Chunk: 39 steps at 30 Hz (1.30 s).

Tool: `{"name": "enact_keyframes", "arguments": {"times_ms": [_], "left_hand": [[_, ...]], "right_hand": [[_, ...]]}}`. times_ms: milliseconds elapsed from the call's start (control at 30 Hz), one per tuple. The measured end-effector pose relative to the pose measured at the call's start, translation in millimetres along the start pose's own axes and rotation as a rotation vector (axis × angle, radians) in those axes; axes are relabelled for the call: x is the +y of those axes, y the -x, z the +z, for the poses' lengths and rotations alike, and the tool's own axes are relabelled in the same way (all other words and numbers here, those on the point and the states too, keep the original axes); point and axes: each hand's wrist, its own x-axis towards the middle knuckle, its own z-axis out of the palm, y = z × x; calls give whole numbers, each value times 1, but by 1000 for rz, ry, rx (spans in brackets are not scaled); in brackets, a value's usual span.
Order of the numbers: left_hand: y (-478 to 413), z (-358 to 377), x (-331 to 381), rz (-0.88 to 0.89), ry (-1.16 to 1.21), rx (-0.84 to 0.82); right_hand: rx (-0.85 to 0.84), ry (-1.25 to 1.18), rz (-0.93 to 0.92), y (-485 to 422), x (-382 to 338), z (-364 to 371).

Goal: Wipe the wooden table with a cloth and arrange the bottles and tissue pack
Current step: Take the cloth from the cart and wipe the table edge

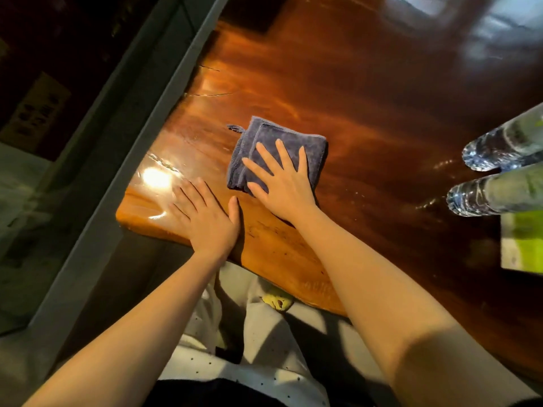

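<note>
Your right hand (283, 188) lies flat on the folded blue cloth (264, 142), fingers spread, its grip wide and holding nothing. Just left of the cloth, your left hand (205, 214) presses flat on the wooden desk (367, 98), grip wide too. Well right of the cloth are a clear bottle (496, 149), a second bottle (482, 198) and the green tissue pack (523, 245).

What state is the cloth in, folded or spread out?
Folded: the cloth lies as a compact square with layered edges showing, under the flat right hand.

Grey-blue cloth (276, 148), glossy reddish-brown table (367, 92), clear bottles (496, 171), green-white tissue pack (521, 242)
</note>
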Motion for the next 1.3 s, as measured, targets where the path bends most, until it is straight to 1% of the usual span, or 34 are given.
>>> {"name": "enact_keyframes", "arguments": {"times_ms": [200,333,433,633,800,867,1067,1300], "left_hand": [[2,2,3,-13,38,26],[3,4,5,-15,38,37],[3,5,4,-11,44,41],[4,6,1,20,62,25],[6,2,-12,131,38,-1],[5,-1,-21,189,25,1],[-2,-9,-45,325,25,-15],[-42,-18,-83,358,53,5]], "right_hand": [[33,-19,65,37,46,-4],[34,-5,169,61,67,-2],[47,0,281,78,71,0],[45,-64,620,94,44,5],[31,-106,862,88,1,9],[21,-123,922,82,-18,10],[21,-151,939,56,-83,14],[-2,-130,873,18,-149,19]]}}
